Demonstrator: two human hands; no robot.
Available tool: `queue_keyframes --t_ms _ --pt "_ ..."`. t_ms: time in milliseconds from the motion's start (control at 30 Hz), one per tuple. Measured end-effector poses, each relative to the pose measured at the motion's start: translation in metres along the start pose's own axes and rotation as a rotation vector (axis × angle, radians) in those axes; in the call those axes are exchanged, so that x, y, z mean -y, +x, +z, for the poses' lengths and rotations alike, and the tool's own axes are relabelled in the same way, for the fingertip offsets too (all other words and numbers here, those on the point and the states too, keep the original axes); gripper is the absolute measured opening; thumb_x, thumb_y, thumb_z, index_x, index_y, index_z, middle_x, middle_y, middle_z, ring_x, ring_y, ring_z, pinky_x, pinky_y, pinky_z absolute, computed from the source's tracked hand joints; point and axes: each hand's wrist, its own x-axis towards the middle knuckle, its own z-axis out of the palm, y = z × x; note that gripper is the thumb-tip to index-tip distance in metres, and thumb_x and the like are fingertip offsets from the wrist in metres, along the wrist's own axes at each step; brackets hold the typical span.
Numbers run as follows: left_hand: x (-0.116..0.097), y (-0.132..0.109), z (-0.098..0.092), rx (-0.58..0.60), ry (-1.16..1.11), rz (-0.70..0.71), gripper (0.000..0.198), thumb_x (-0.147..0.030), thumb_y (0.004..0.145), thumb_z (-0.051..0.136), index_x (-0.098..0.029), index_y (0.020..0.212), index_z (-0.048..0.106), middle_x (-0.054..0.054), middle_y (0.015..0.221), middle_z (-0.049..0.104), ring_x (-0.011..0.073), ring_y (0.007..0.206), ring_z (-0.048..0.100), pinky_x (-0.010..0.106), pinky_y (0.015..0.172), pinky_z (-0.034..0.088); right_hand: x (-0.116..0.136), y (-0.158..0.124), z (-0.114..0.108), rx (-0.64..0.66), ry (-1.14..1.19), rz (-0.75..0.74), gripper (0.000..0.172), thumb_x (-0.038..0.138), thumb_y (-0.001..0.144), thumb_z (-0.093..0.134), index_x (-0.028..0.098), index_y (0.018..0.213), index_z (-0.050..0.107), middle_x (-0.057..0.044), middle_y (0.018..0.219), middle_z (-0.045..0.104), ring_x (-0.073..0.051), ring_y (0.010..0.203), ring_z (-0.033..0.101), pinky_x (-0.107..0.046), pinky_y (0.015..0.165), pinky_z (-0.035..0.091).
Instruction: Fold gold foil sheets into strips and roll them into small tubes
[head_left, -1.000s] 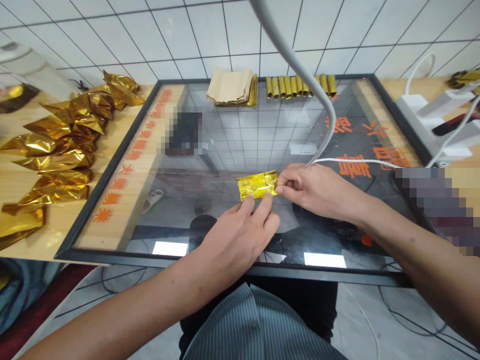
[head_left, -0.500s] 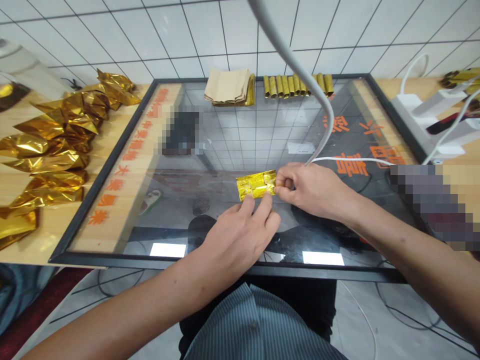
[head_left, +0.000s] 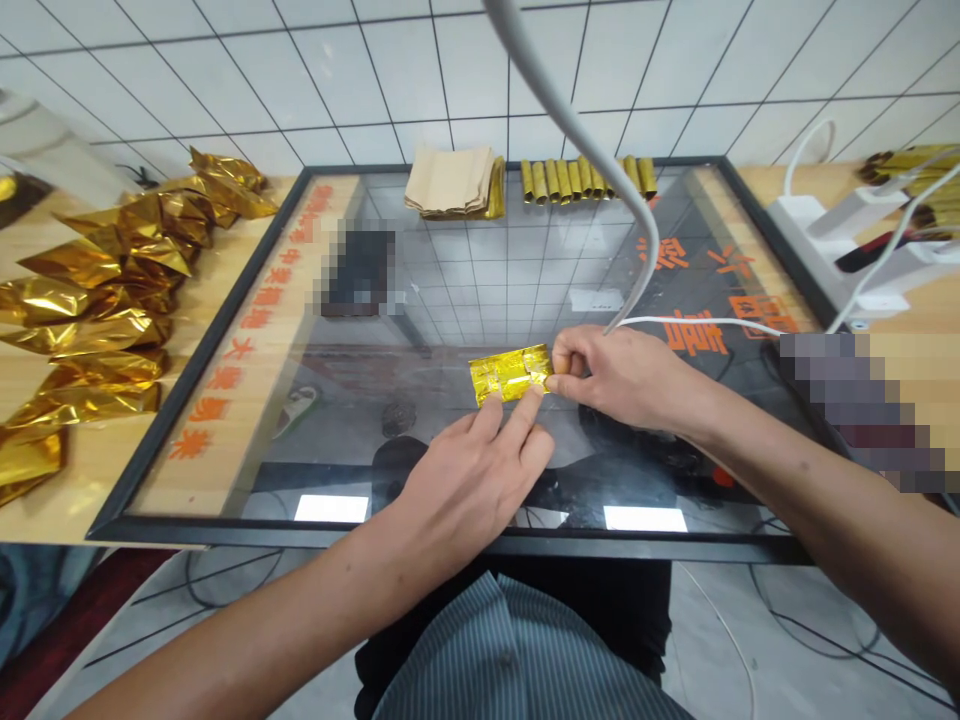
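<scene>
A small sheet of gold foil paper (head_left: 513,376) lies on the glass tabletop (head_left: 450,440), creased and shiny. Two fingertips of my left hand (head_left: 480,465) press on its near edge, the fingers stretched out. With thumb and forefinger together, my right hand (head_left: 611,378) pinches the sheet's right end. At the far edge of the glass stands a stack of brown paper (head_left: 451,182) with gold sheets beneath. Beside that stack several rolled gold paper tubes (head_left: 559,182) lie in a row.
Folded gold foil shapes (head_left: 112,255) crowd the wooden table on the left. A grey flexible stalk (head_left: 600,130) arches down behind my right hand. On the right sit a white power strip (head_left: 814,235) with plugs and a white cable (head_left: 705,320). A pixelated dark object (head_left: 364,265) is at the back left.
The camera view has shifted slightly, moving the scene a little left and down. Both hands keep nearly the same pose on the gold foil paper.
</scene>
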Motion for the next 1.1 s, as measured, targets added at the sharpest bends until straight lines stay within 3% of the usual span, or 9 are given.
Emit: queue_keyframes --t_ms 333,567,1100 --pt "0.0053 0.0056 -0.0014 0.024 -0.008 -0.015 0.009 -0.012 0.098 0.064 -0.019 0.101 0.061 0.013 0.149 0.070 0.0281 0.098 0.073 0.041 0.072 0.064 0.0023 0.0029 -0.0034 0.043 0.043 0.015 0.013 0.031 0.093 0.070 0.026 0.086 0.060 0.003 0.079 0.070 -0.018 0.070 0.059 -0.035 0.065 0.034" --pt "0.0046 0.0061 0.0015 -0.005 -0.020 -0.027 0.011 -0.011 0.096 0.065 -0.020 0.100 0.061 0.011 0.146 0.072 0.0297 0.098 0.074 0.043 0.068 0.065 0.0034 0.0021 -0.0063 0.052 0.079 0.048 0.014 0.026 0.093 0.069 0.025 0.083 0.059 0.003 0.074 0.069 -0.017 0.067 0.058 -0.034 0.064 0.034" --pt "0.0039 0.0090 -0.0011 0.014 -0.033 -0.037 0.006 -0.017 0.101 0.068 -0.021 0.099 0.064 0.009 0.145 0.072 0.0281 0.097 0.072 0.042 0.072 0.065 -0.0020 0.0018 -0.0021 0.026 0.065 0.023 0.011 0.025 0.091 0.070 0.026 0.084 0.061 0.005 0.077 0.068 -0.016 0.068 0.056 -0.034 0.064 0.033"
